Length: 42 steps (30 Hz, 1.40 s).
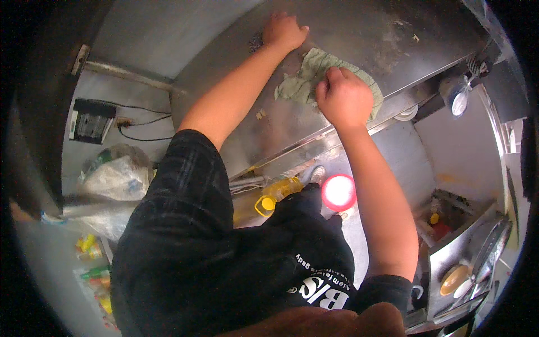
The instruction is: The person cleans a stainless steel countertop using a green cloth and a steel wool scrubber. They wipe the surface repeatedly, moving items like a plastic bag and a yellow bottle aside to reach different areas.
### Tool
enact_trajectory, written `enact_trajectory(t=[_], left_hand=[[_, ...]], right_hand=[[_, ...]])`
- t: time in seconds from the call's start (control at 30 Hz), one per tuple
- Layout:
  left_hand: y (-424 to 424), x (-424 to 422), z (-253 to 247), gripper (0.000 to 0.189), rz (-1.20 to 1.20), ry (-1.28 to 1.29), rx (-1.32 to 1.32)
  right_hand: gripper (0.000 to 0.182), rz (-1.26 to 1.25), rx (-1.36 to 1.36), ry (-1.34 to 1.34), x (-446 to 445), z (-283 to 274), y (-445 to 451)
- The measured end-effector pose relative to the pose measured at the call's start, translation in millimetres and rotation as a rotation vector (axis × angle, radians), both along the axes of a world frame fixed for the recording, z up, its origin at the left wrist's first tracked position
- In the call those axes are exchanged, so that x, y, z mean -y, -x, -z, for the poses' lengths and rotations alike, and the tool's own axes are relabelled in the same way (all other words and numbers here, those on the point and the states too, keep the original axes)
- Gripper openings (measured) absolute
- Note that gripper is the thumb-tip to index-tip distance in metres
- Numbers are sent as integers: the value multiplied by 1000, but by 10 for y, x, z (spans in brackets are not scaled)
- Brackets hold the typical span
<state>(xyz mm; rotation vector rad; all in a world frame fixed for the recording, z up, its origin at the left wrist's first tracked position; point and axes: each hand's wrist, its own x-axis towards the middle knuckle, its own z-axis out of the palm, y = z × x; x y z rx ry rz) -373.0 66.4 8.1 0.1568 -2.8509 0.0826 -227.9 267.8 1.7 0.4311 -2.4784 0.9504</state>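
Note:
My left hand (285, 32) rests on the far part of a stainless-steel counter (337, 36), its fingers curled down and its thumb out to the right. Beside its fingers is a dark, speckled patch (255, 42), perhaps a scouring pad; whether the hand grips anything is hidden. Nearer the counter's front edge, my right hand (346, 97) is closed in a fist on a pale green cloth (322, 65). The crumpled cloth spreads out to both sides of the fist and reaches the edge. Small pale scraps (261, 114) and smears lie on the metal.
Below the counter stand a yellow-capped oil bottle (280, 191) and a round container with a red rim (339, 175). Plastic bags (120, 177) and a black device (92, 121) with cords are at left. Ladles (460, 101) hang at right, above a metal unit holding bowls (454, 279).

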Motion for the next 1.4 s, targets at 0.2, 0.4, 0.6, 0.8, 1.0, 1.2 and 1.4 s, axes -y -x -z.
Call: enact_trajectory(t=[0.2, 0.4, 0.6, 0.8, 1.0, 1.2, 1.4], left_hand=[[-524, 80, -335, 57, -349, -167, 41], [-1236, 135, -363, 46, -468, -271, 128], [-1354, 321, -364, 43, -435, -328, 130], [-1108, 349, -502, 45, -427, -314, 91], [-823, 429, -59, 30, -374, -343, -18], [-517, 235, -299, 31, -186, -395, 10], [20, -698, -459, 41, 100, -573, 6]], right_hand=[[15, 9, -17, 10, 12, 62, 28], [17, 7, 46, -65, 51, 27, 40], [19, 27, 16, -117, 45, 50, 56], [21, 53, 69, -204, 43, -15, 67], [21, 80, 56, -177, 71, 19, 62], [18, 90, 53, -190, 67, 45, 68], [19, 93, -28, -181, 45, 69, 72]])
